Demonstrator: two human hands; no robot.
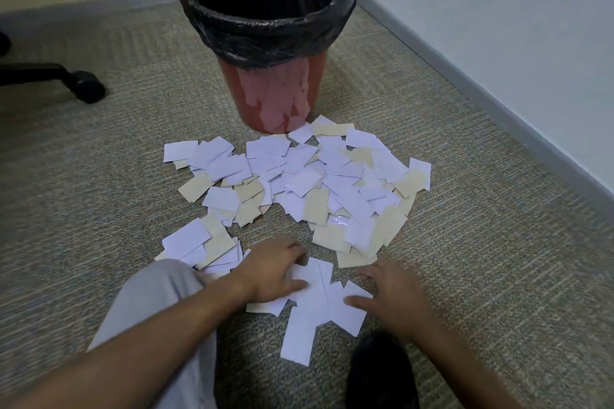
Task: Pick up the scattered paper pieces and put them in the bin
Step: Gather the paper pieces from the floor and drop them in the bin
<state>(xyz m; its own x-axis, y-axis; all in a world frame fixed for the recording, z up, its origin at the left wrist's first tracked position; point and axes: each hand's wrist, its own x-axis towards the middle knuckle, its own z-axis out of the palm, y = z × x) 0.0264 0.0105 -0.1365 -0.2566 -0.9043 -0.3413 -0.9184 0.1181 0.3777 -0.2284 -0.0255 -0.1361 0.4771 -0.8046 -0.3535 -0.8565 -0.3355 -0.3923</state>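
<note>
A red bin (pixel 275 93) lined with a black bag (pixel 265 7) stands on the carpet at the far middle. Several white and cream paper pieces (pixel 309 183) lie scattered in front of it. A nearer cluster of white pieces (pixel 319 305) lies between my hands. My left hand (pixel 272 272) rests on this cluster's left side, fingers spread flat. My right hand (pixel 388 295) touches its right edge with straight fingers. Neither hand holds a piece.
A smaller heap of pieces (pixel 202 246) lies beside my grey-trousered knee (pixel 159 302). A black chair castor (pixel 83 86) is at the left. A dark shoe (pixel 378 372) sits at the bottom. A wall with grey skirting (pixel 481 90) runs along the right.
</note>
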